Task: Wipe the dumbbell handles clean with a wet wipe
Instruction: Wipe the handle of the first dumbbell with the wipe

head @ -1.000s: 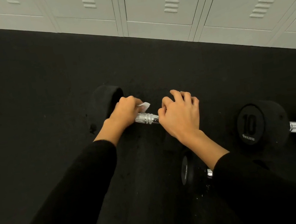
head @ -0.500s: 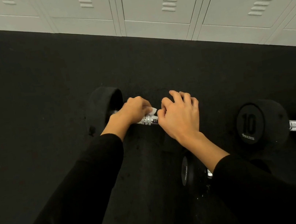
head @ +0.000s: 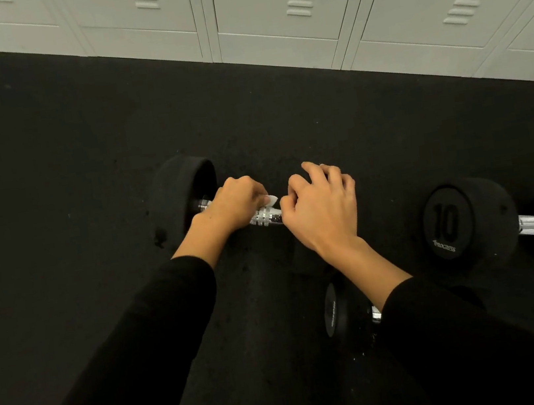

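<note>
— The dumbbell handle (head: 266,218)?
— Knurled chrome, low on the black floor (head: 50,200).
— And the fingers?
— Left hand (head: 235,207) clenches a white wet wipe (head: 271,200) round it. Right hand (head: 324,209) curls at its other end; I cannot tell its grasp.

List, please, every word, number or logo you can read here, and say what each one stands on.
"10": on the round end face of the right dumbbell.
Small brand word below that 10: too blurred to read.
Marking on the end face of the near dumbbell: too small to read.
Lockers: no text visible.
</note>
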`<action>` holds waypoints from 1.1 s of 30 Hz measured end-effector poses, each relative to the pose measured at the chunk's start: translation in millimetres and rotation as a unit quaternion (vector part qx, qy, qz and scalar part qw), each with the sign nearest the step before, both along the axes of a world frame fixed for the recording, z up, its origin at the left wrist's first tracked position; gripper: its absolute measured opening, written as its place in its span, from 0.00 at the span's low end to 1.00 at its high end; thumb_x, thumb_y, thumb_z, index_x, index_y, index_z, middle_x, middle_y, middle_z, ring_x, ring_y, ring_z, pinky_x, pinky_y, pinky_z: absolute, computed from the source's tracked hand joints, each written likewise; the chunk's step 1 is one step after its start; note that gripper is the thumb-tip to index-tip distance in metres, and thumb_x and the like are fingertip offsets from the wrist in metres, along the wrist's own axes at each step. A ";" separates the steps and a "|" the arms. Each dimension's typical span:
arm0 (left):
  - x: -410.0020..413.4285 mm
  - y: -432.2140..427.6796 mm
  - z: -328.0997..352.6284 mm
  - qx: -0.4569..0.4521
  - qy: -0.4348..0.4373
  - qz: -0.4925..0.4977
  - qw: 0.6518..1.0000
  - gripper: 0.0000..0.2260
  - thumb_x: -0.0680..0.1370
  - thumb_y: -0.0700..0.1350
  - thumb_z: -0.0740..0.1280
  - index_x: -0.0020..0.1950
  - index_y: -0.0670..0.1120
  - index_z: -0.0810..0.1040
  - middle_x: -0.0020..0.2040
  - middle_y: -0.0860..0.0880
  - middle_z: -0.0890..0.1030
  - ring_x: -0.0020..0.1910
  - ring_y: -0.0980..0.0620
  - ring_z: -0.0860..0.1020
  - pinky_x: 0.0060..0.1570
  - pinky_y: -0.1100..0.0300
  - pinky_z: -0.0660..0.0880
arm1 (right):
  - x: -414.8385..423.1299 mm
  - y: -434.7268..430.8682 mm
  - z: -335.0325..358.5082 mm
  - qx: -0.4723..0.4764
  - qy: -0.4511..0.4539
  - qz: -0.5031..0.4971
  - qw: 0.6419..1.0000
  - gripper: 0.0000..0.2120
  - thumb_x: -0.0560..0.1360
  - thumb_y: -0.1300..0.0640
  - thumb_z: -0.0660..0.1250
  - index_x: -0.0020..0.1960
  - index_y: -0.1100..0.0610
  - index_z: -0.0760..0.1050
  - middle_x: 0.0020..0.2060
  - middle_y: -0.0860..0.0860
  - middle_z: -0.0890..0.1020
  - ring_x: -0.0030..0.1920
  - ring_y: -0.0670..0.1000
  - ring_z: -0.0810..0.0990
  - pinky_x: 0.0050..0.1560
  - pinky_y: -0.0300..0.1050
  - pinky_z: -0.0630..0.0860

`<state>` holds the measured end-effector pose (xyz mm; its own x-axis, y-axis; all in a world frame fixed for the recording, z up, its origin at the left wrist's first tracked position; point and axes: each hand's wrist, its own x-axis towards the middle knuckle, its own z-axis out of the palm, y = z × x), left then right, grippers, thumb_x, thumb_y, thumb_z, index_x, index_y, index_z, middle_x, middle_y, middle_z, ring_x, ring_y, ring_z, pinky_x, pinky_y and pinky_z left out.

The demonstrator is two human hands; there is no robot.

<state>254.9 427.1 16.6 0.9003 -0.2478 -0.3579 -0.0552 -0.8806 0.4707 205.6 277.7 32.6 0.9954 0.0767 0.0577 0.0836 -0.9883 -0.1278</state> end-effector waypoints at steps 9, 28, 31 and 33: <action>-35.0 20.7 -3.0 -0.098 -0.121 -0.025 0.987 0.12 0.80 0.45 0.63 0.61 0.44 0.80 0.54 0.45 0.83 0.53 0.49 0.81 0.55 0.57 0.75 | 7.0 0.2 1.4 0.001 0.006 -0.007 1.000 0.15 0.77 0.47 0.56 0.56 0.51 0.77 0.68 0.52 0.71 0.68 0.55 0.66 0.64 0.55 0.63; -32.9 15.5 -16.2 -0.163 -0.157 -0.004 0.974 0.12 0.80 0.47 0.63 0.59 0.45 0.81 0.47 0.46 0.84 0.42 0.53 0.80 0.44 0.57 0.75 | 11.7 0.7 3.0 0.017 0.005 -0.012 1.000 0.16 0.77 0.48 0.56 0.56 0.52 0.78 0.67 0.51 0.73 0.66 0.55 0.68 0.64 0.54 0.64; -51.7 16.2 -30.2 -0.175 -0.203 0.007 0.964 0.13 0.80 0.43 0.64 0.63 0.43 0.79 0.59 0.45 0.81 0.61 0.50 0.78 0.63 0.54 0.73 | 9.2 1.1 2.5 0.015 0.002 -0.011 1.000 0.16 0.77 0.48 0.56 0.56 0.51 0.78 0.67 0.51 0.72 0.67 0.55 0.67 0.64 0.54 0.63; -70.5 15.3 -40.4 -0.183 -0.230 0.003 0.956 0.15 0.79 0.40 0.64 0.66 0.44 0.77 0.66 0.47 0.77 0.69 0.52 0.71 0.71 0.56 0.65 | 7.6 1.6 1.5 0.014 -0.003 -0.011 1.000 0.16 0.77 0.48 0.56 0.56 0.51 0.78 0.67 0.52 0.72 0.67 0.55 0.67 0.63 0.54 0.63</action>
<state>184.4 442.5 -23.9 0.9432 -0.2754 0.1856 -0.3262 -0.6631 0.6737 213.2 279.3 34.1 0.9965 0.0522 0.0660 0.0620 -0.9859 -0.1554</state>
